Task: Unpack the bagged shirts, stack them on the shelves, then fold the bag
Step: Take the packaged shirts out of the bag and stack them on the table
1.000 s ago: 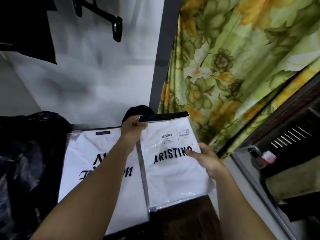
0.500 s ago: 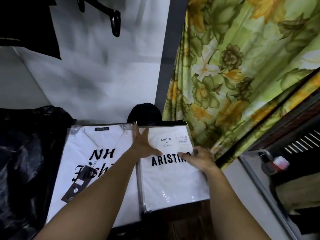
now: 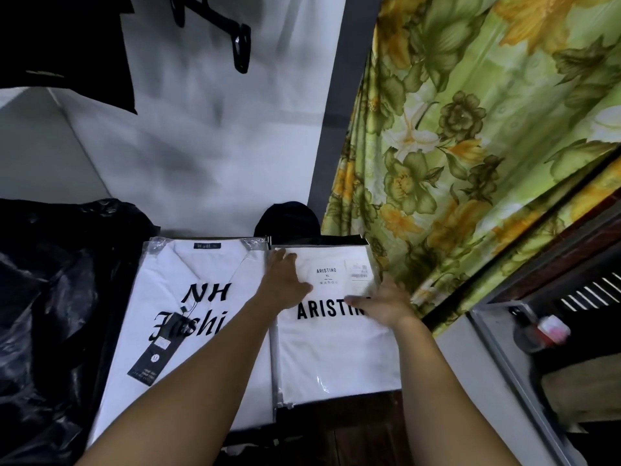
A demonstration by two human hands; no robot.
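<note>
Two white shirts in clear plastic sleeves lie side by side on a dark shelf. The ARISTINO shirt (image 3: pixel 336 351) lies on the right, on top of a stack. My left hand (image 3: pixel 285 280) presses flat on its upper left part, fingers straight. My right hand (image 3: pixel 386 304) rests flat on its right side, over the end of the lettering. To the left lies the second shirt (image 3: pixel 188 317), with black script and a dark hang tag. A large black plastic bag (image 3: pixel 50 314) is crumpled at the far left.
A green and yellow floral curtain (image 3: pixel 470 146) hangs right of the shelf. White wall panels stand behind, with a black hanger hook (image 3: pixel 242 48) above. A dark round object (image 3: pixel 289 216) sits behind the shirts. A grey ledge with a small bottle (image 3: pixel 544 331) is at the right.
The ARISTINO shirt was held tilted by its top edge a second ago; it now lies flat on the stack. Both hands have flattened onto it.
</note>
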